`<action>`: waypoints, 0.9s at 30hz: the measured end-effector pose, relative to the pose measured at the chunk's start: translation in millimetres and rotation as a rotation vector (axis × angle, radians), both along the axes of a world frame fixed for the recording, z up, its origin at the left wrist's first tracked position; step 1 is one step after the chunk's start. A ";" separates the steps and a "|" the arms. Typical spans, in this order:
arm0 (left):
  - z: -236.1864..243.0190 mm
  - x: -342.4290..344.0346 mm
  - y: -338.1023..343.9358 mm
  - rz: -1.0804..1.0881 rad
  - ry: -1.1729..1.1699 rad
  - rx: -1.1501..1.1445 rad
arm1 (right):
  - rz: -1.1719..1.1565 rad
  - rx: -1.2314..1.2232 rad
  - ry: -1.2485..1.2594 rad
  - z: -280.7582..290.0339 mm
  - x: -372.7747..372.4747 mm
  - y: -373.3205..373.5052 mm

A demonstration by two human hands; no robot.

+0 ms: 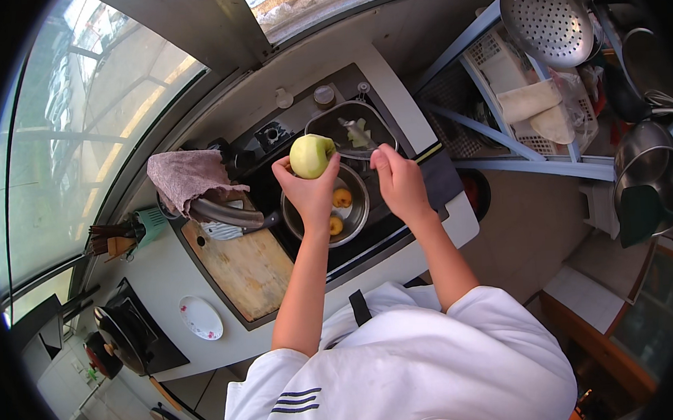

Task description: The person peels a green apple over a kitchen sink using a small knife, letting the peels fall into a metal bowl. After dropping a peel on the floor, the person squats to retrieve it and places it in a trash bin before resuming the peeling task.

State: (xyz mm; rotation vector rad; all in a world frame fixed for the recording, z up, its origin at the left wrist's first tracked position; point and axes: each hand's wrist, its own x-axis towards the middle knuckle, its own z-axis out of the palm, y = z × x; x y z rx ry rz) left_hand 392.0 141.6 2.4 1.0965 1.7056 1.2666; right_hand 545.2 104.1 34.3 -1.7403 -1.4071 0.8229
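Observation:
My left hand (310,192) holds up a pale green apple (312,156), its skin looking at least partly peeled. In my right hand (401,184) is a slim metal tool (364,138), whose head points away from me to the upper left; I cannot tell whether it is a peeler or a small knife. The tool is a little apart from the apple. Below my left hand stands a steel bowl (362,215) with two round yellow-brown fruits (342,198) in it. Behind the tool, green peelings (360,135) lie in a dark-looking basin (387,124).
Left of the bowl lies a wooden cutting board (241,270), with a knife (235,229) at its far edge. A cloth (190,179) drapes over something there. A white plate (201,318) sits on the left counter. Shelves (492,126) and hanging steel utensils (546,20) stand to the right.

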 end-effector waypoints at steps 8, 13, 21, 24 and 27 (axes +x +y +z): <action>9.9 -2.0 -7.3 -0.078 0.104 0.038 | 0.183 -0.007 -0.157 9.3 -19.8 -0.6; 36.6 11.0 -17.5 -0.172 -0.022 0.131 | 0.074 -0.095 -0.203 -56.3 4.8 23.0; 5.1 -9.5 -7.1 -0.146 -0.398 -0.080 | 0.043 -0.315 -0.235 -59.7 29.1 40.0; -3.9 -21.5 -10.4 -0.153 -0.478 -0.124 | -0.168 -0.147 -0.108 -65.0 39.3 40.3; -8.7 -24.3 -12.4 -0.178 -0.473 -0.127 | -0.317 -0.007 -0.136 -91.0 60.9 61.4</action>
